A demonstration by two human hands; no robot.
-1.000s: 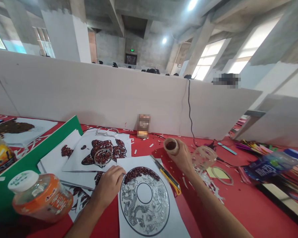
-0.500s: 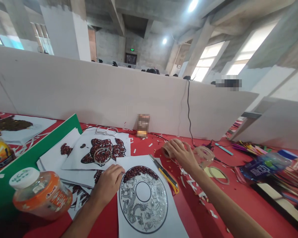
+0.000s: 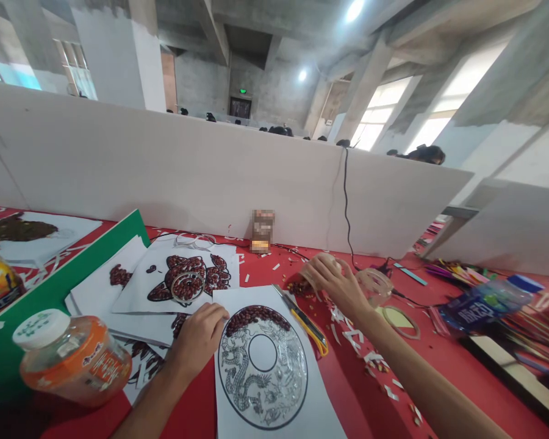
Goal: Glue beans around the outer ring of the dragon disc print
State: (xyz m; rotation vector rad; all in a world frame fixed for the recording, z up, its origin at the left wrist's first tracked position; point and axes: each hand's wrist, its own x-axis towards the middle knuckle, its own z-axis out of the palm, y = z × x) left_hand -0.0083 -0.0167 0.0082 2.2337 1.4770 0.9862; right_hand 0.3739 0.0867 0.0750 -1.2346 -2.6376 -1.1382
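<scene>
A white sheet lies before me with a printed dragon disc. Dark red beans cover the upper arc of its ring. My left hand rests by the sheet's left edge, fingers bent and held together; whatever they may pinch is hidden. Beyond the sheet's upper right, my right hand curls over a tan round thing, mostly covered by the fingers. Loose beans lie beside it. A yellow utility knife lies along the sheet's right edge.
Bean-covered drawings and a tape roll lie left, behind an orange-labelled jar. At the right are another tape roll, paper scraps, a blue-capped bottle and a dark tray. A white partition stands behind.
The tan round thing has shifted right under my right hand, and loose beans show where it was. My left hand and the sheet stay nearly as they were.
</scene>
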